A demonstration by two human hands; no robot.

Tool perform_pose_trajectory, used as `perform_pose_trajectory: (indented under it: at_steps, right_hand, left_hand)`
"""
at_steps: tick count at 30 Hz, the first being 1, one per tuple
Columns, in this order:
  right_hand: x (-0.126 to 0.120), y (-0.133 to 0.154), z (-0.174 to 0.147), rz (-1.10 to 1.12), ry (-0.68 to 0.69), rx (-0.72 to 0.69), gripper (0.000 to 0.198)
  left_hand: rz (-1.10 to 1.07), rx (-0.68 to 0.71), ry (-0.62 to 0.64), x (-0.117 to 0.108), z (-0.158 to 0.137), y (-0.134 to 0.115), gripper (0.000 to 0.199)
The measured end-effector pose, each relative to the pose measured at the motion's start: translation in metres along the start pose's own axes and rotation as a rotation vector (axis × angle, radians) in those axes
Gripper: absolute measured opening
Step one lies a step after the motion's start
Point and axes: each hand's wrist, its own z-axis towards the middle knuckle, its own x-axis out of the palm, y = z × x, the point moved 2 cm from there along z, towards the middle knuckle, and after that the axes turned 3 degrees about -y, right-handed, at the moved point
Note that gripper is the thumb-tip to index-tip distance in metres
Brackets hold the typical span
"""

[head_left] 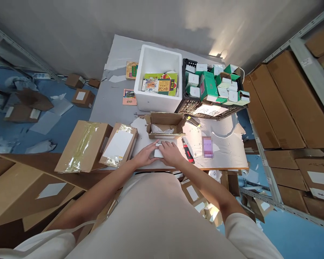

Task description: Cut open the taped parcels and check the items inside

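At the table's front edge, my left hand (145, 155) and my right hand (170, 153) close in on a small white box (158, 153) from both sides. The fingers of each hand rest on its top and edges; part of it is hidden under them. Just beyond my hands is an opened cardboard box (166, 136) with crumpled white paper (162, 130) inside. To the right of my right hand lies a red and black utility knife (188, 151). A yellow and black cutter (193, 122) lies farther back, by the opened box.
Two taped cartons (82, 144) (120, 144) stand left of my hands. Behind are a white foam box (159, 102) of books and a black crate (185, 102) of green and white boxes. A blurred purple item (207, 146) lies right. Shelving (270, 176) flanks the table.
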Motion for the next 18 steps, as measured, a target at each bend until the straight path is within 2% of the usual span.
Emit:
perform_pose_trajectory:
  at_steps: [2,5,7,9,11,14,16,18]
  right_hand:
    - [-0.003,0.007,0.010,-0.042,0.073,0.064,0.045]
    - [-0.014,0.006,0.015,-0.009,0.127,0.053,0.044]
    - [-0.035,-0.003,0.005,0.005,0.112,0.030,0.039]
    - [-0.070,-0.018,-0.016,0.053,0.024,0.049,0.033]
    - [-0.116,-0.040,-0.041,0.291,-0.245,0.126,0.030]
    - [-0.173,-0.089,-0.062,0.475,-0.778,0.279,0.029]
    - [-0.192,-0.128,-0.056,0.382,-1.204,0.389,0.032]
    - [-0.196,-0.166,-0.032,0.221,-1.522,0.519,0.033]
  left_hand:
    - [0.016,0.015,0.007,-0.001,-0.001,-0.001,0.048]
    - [0.011,0.030,-0.048,-0.008,-0.009,0.000,0.068]
    - [-0.006,0.002,-0.144,-0.016,-0.017,0.002,0.076]
    - [-0.013,-0.044,-0.245,-0.025,-0.027,0.007,0.074]
    - [-0.005,-0.090,-0.316,-0.031,-0.036,0.013,0.068]
    - [0.028,-0.147,-0.378,-0.034,-0.042,0.022,0.061]
    - [0.043,-0.182,-0.416,-0.033,-0.040,0.025,0.057]
    - [0.047,-0.214,-0.459,-0.031,-0.034,0.028,0.053]
